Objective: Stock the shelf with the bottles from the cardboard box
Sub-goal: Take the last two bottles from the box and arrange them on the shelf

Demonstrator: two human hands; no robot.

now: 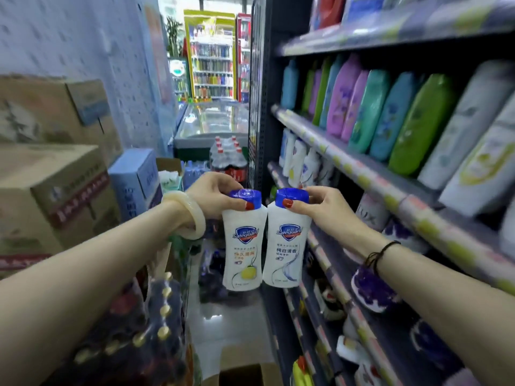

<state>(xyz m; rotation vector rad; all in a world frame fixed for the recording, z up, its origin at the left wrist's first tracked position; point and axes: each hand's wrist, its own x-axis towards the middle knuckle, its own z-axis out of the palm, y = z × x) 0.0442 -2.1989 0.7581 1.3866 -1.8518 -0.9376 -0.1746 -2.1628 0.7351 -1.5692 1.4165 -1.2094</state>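
Observation:
Two white Safeguard bottles with blue caps hang side by side in the aisle, touching each other. My left hand (216, 195) grips the cap of the left bottle (243, 246), which has a yellow lemon on its label. My right hand (320, 208) grips the cap of the right bottle (285, 246), which has a blue swirl on its label. Both are held upright, just left of the dark shelf unit (362, 174). The open cardboard box (245, 370) lies on the floor below, at the bottom edge.
The shelf on the right holds rows of coloured bottles (370, 107) and white bottles (298, 160). Stacked cartons (53, 190) and packs of dark drink bottles (145, 324) line the left side. Packs of water, a chest freezer (211, 121) and drink coolers stand farther down the narrow aisle.

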